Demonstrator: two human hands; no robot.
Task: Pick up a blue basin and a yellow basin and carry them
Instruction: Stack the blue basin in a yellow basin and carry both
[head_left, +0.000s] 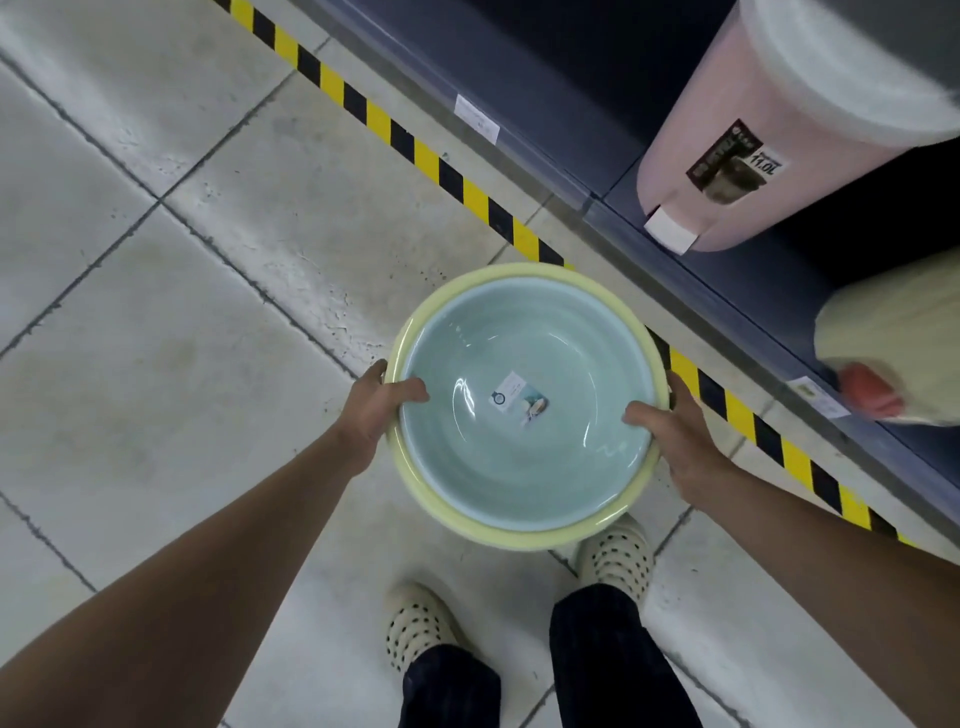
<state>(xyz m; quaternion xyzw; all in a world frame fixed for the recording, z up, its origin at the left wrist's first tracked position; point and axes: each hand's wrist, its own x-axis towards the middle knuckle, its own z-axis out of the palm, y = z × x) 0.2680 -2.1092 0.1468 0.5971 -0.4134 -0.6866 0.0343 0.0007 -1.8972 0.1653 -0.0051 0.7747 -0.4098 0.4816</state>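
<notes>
A pale blue basin (530, 343) sits nested inside a slightly larger yellow basin (457, 525); only the yellow rim shows around it. A small label lies at the blue basin's bottom. Both basins are held in the air above the tiled floor. My left hand (379, 408) grips the left rims, thumb hooked over the blue rim. My right hand (675, 436) grips the right rims the same way, thumb inside and fingers under the yellow edge.
A dark shelf unit (727, 291) runs along the right, edged on the floor by yellow-black tape (395, 135). On it stand a pink lidded bin (769, 124) and a cream bin (904, 332). My feet (613, 556) stand on grey tiles below the basins.
</notes>
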